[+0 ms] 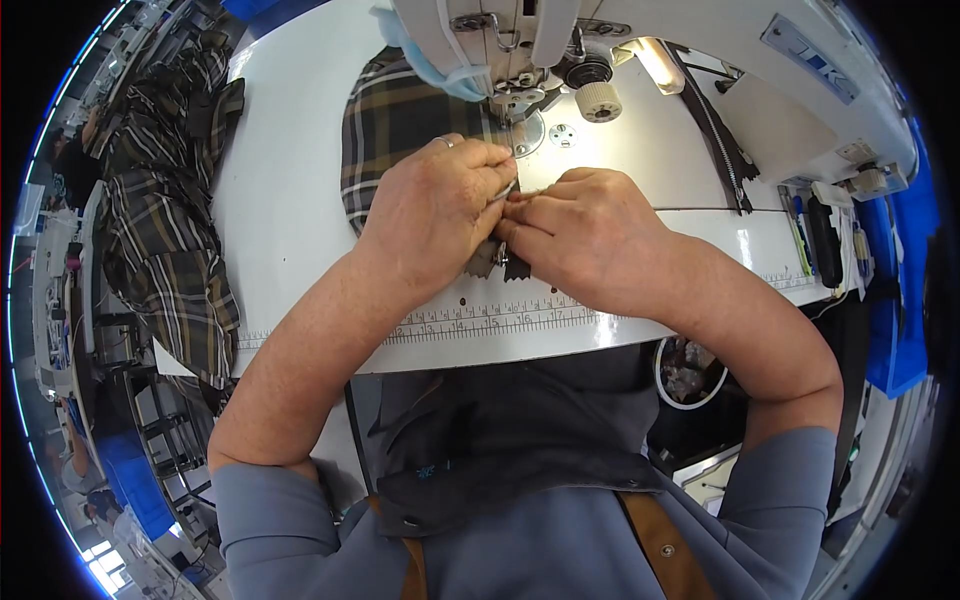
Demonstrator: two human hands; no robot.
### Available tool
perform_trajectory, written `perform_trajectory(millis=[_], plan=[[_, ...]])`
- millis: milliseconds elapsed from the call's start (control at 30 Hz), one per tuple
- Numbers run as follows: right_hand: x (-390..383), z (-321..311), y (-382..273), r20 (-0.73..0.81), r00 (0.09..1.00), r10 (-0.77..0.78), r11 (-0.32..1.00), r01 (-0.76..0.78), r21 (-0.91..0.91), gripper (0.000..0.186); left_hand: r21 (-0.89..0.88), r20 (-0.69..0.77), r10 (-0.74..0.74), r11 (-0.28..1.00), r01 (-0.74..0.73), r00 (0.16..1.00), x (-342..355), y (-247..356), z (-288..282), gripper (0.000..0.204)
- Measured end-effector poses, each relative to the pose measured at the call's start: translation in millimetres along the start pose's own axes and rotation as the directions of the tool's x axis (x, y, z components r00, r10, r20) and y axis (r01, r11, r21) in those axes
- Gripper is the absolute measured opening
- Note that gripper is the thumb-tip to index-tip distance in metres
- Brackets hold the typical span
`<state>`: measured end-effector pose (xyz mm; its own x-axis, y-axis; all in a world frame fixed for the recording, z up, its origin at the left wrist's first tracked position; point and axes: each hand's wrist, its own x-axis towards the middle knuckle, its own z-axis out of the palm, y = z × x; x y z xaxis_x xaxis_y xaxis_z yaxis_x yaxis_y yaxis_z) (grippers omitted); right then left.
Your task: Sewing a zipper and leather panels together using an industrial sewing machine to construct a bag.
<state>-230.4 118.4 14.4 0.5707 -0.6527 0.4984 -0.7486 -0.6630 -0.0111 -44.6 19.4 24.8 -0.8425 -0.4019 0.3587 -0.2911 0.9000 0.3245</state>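
Note:
A dark plaid fabric piece (390, 120) lies flat under the head of a white sewing machine (690, 40), just left of the needle plate (530, 140). My left hand (435, 210) pinches near the piece's right edge, fingers bent. My right hand (585, 235) is closed close beside it, gripping at the same edge, where a dark zipper (516, 268) with a metal pull (502, 255) runs down between both hands. The fingertips hide exactly what is pinched.
A heap of plaid fabric (165, 220) hangs over the table's left side. Another zipper (730, 160) lies right of the machine bed, near assorted tools (825, 240). A printed ruler strip (480, 325) lines the front edge. Blue bins (890, 330) stand at right; other people work at far left.

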Motion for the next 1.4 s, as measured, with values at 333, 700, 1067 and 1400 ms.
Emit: perform_trajectory(millis=[333, 700, 1067, 1400], plan=[[3.5, 15.2, 21.2, -0.087, 0.993, 0.078, 0.996, -0.083, -0.044, 0.008, 0.032, -0.092, 0.052, 0.998, -0.049, 0.994, 17.1, -21.8, 11.4, 0.025], [0.9, 9.6, 16.9, -0.107, 0.989, 0.103, 0.989, -0.113, -0.091, 0.009, 0.458, -0.119, 0.113, 0.888, -0.047, 0.986, -16.7, -11.4, -17.3, 0.029], [-4.0, 1.6, 16.5, -0.007, 0.995, 0.104, 0.994, -0.104, -0.023, 0.031, -0.160, -0.036, 0.124, 0.979, -0.129, 0.992, 25.5, -46.2, -8.9, 0.023], [-7.8, 0.8, 10.3, 0.032, 0.996, 0.089, 0.996, -0.089, -0.018, 0.027, -0.075, 0.029, 0.253, 0.965, -0.250, 0.967, 23.6, -46.6, -15.4, 0.031]])
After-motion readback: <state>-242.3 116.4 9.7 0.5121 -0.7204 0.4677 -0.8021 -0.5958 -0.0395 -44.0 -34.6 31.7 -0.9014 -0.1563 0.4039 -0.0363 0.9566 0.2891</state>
